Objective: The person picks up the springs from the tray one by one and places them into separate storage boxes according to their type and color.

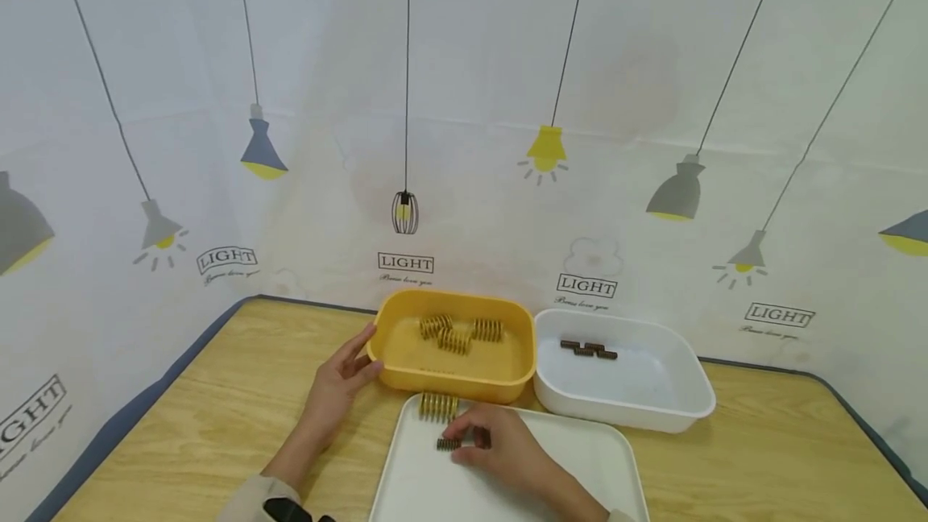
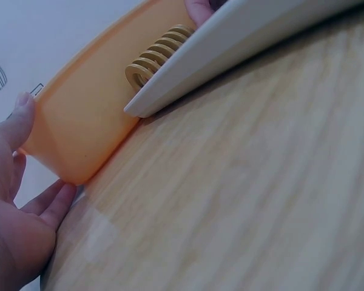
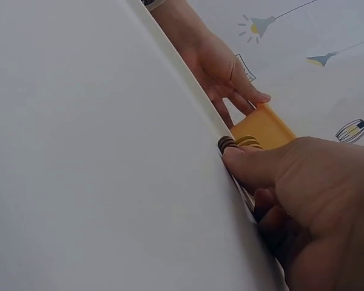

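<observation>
My right hand pinches a small dark coil spring between thumb and fingers, low over the white tray. Just behind that spring, a larger gold coil spring lies at the tray's far left corner. My left hand rests against the left end of the yellow bin, its fingers extended and touching the wall, as the left wrist view also shows. Several gold springs lie inside that bin. In the right wrist view the dark spring sticks out past my right thumb.
A white bin stands to the right of the yellow one, with several small dark springs inside. Both bins sit behind the tray on a wood-grain table. A lamp-printed curtain hangs behind the table.
</observation>
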Demonstrator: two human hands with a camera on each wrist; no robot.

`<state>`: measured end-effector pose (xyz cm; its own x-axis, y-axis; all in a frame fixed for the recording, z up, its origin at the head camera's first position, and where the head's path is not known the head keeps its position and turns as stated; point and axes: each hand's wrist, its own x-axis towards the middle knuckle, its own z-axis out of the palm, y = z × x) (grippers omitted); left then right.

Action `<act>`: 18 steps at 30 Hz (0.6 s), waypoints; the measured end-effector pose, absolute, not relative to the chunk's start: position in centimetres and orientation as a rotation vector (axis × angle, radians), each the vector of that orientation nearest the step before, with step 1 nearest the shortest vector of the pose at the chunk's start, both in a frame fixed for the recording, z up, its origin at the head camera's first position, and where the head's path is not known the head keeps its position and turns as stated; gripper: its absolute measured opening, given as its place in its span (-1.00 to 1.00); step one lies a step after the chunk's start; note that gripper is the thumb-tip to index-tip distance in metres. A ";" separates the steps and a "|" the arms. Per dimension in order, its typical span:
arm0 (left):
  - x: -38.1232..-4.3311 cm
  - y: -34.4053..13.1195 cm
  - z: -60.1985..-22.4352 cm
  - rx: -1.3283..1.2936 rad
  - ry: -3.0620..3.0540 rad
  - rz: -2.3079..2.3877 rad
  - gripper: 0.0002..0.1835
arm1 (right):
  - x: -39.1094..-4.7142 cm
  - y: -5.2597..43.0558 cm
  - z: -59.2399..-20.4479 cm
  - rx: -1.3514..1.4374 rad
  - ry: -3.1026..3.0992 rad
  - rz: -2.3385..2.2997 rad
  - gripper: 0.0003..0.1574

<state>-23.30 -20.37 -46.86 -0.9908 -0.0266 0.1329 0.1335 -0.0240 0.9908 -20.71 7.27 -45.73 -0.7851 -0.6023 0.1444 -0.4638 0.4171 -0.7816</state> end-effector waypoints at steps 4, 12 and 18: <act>-23.2 -20.4 -46.9 -0.105 -2.122 -2.163 -0.38 | -20.7 7.3 -45.6 -1.000 2.504 -1.295 -0.80; -23.2 -20.4 -47.1 -0.085 -2.131 -2.154 -0.38 | -20.8 7.4 -45.9 -1.032 2.505 -1.252 -0.80; -23.2 -20.5 -46.8 -0.092 -2.134 -2.161 -0.39 | -20.8 7.3 -45.8 -1.037 2.527 -1.237 -0.79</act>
<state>-23.23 -20.46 -46.82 -0.9929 -0.0307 0.1153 0.1157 -0.0107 0.9932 -20.78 7.30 -45.81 -0.7516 -0.6390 0.1636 -0.5212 0.4234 -0.7410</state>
